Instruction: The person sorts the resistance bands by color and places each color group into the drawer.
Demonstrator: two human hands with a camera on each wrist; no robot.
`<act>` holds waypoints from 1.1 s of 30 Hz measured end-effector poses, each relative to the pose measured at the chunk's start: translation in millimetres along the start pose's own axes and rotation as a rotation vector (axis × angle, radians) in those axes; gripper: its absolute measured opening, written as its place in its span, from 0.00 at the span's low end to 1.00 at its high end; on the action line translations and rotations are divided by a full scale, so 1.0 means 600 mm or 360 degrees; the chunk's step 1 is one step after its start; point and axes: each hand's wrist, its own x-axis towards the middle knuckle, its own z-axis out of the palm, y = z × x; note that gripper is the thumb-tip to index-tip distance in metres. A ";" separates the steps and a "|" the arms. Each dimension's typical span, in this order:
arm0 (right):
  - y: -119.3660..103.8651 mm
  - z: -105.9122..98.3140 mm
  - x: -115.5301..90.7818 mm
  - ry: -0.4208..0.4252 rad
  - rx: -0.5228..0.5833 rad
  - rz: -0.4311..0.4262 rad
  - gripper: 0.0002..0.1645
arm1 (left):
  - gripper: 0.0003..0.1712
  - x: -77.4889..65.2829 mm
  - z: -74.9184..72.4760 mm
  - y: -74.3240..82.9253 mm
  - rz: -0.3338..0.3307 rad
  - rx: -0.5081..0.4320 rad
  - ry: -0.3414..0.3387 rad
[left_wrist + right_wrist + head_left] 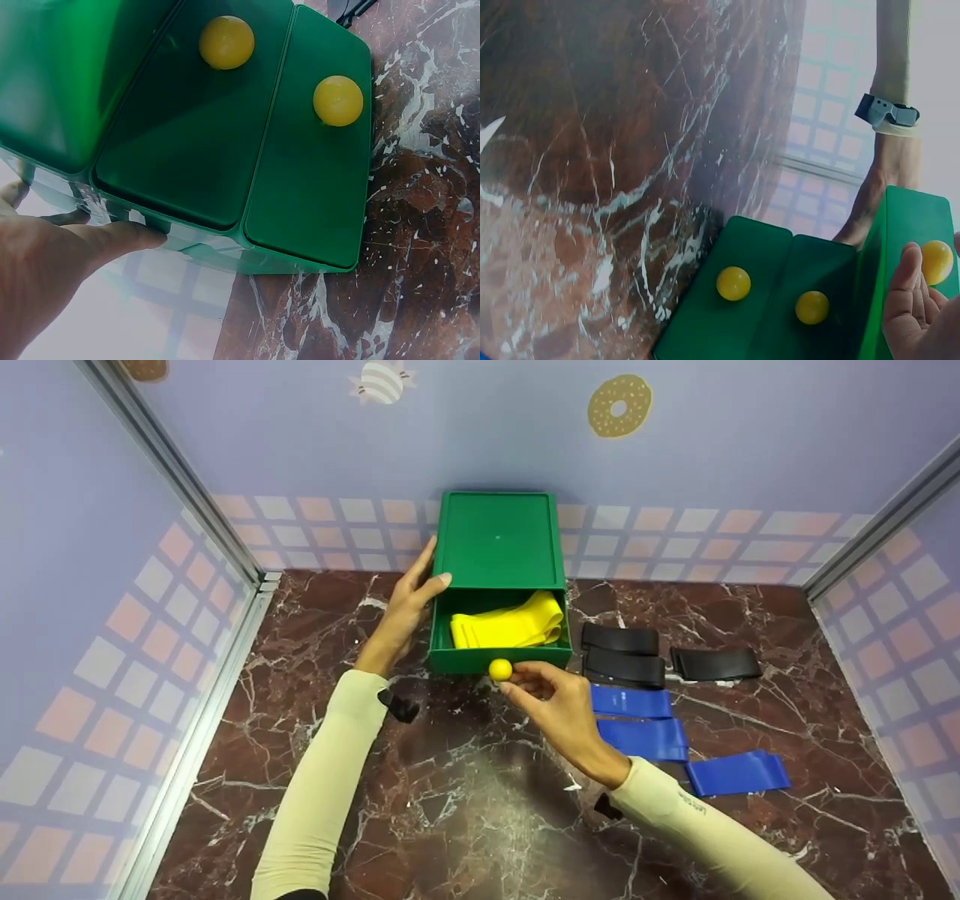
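A green drawer box (496, 540) stands against the back wall, its top drawer (442, 660) pulled out. Folded yellow loop bands (506, 626) lie in that drawer. My right hand (559, 701) pinches the round yellow knob (500, 669) on the drawer front, thumb and fingertips on either side of it. Against the box's left side rests my left hand (409, 611), fingers extended along it and thumb at its top front edge. Two lower drawers, each with a yellow knob (337, 100), are closed in the left wrist view.
Right of the box, black bands (626, 666) and blue bands (645, 739) lie flat on the dark marbled surface (465, 810). One black band (716, 664) and one blue band (739, 772) are set farther right. Patterned walls (300, 450) enclose the back and both sides.
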 end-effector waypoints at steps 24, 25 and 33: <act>-0.001 0.024 0.023 0.0090 0.0218 0.0214 0.11 | 0.47 0.001 0.000 0.001 -0.0032 0.0019 0.0047; 0.000 0.024 0.026 0.0092 0.0214 0.0206 0.11 | 0.47 0.000 0.000 0.001 -0.0031 0.0016 0.0047; 0.008 0.025 0.048 0.0110 0.0223 0.0206 0.11 | 0.47 0.004 0.003 -0.002 0.0002 -0.0029 0.0033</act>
